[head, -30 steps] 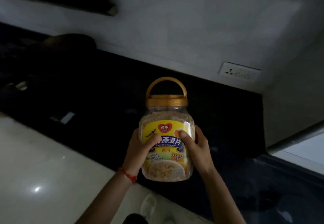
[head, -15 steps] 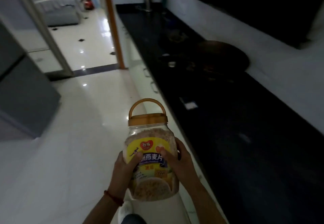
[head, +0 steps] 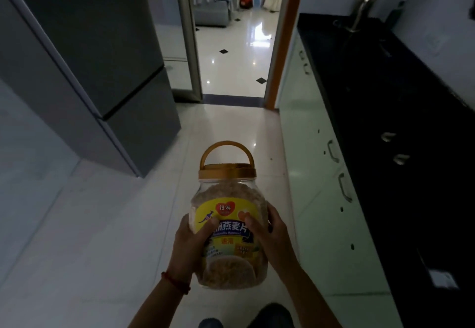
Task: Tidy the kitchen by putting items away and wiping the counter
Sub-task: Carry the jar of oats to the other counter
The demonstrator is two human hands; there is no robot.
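A clear plastic oatmeal jar point(head: 227, 196) with a gold lid, an upright carry handle and a yellow label is held upright in front of me, above the pale floor. My left hand point(head: 189, 244) grips its left side with the thumb across the label. My right hand point(head: 270, 240) grips its right side, thumb on the label too. The black counter point(head: 401, 112) runs along my right.
A grey fridge point(head: 102, 53) stands on the left. Straight ahead an open doorway point(head: 236, 53) leads to a bright tiled room with a sofa. White cabinet fronts point(head: 316, 168) with handles sit under the counter. A tap point(head: 359, 11) rises at the counter's far end.
My view has swung left from the counter and wall to the aisle and doorway. The jar has stayed between both hands, now over the floor instead of the counter.
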